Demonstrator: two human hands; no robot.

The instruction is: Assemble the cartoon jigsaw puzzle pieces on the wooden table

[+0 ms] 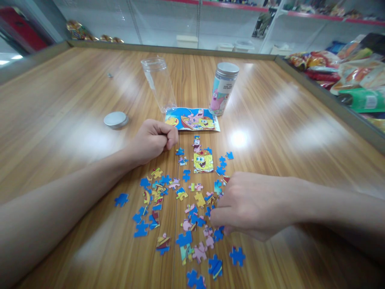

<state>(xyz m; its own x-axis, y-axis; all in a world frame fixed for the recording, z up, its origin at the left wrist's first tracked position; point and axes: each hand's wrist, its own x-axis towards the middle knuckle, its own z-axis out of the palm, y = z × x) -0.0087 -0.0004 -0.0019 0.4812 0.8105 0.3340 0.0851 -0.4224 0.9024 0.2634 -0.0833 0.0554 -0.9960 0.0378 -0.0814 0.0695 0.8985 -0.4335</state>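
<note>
My left hand (pixel 155 138) is curled into a fist on the table, beside the lower left corner of a cartoon picture card (pixel 195 119). My right hand (pixel 252 204) bends over the right side of loose jigsaw pieces (pixel 200 218); its fingertips are hidden, so I cannot tell whether they pinch a piece. Between the hands lies a joined section of puzzle (pixel 203 160) showing a yellow square character, with a pink one above it. Several blue pieces (pixel 221 164) sit to its right. More loose pieces (pixel 156 188) spread below my left wrist.
Behind the card stand an open clear plastic jar (pixel 159 84) and a lidded picture jar (pixel 224 88). A silver lid (pixel 116 119) lies at left. Snack packets (pixel 339 72) are piled past the table's right rim (pixel 331 102). Shelves (pixel 228 24) line the back.
</note>
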